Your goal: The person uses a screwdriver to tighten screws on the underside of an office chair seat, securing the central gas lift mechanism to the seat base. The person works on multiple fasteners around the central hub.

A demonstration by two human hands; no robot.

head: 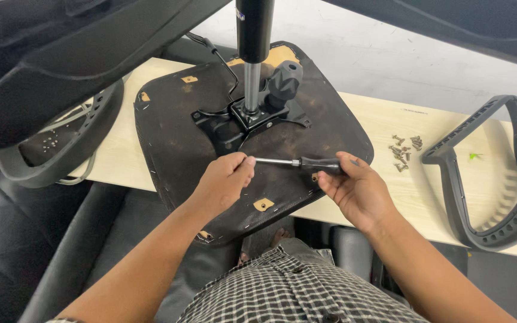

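Black-handled screwdriver (306,162) | right hand (357,188) grip closed around handle | left hand (222,182) pinches shaft tip

- Screwdriver (297,162) tip hidden under left hand (222,182).
- Far gas cylinder (254,30) cut off by top edge.
- Screws (403,148) at right too small to tell apart.

A pale wooden workbench (384,119) against a plain white wall (390,54) — below it, dark padded cushions (7,239), possibly leather seating.
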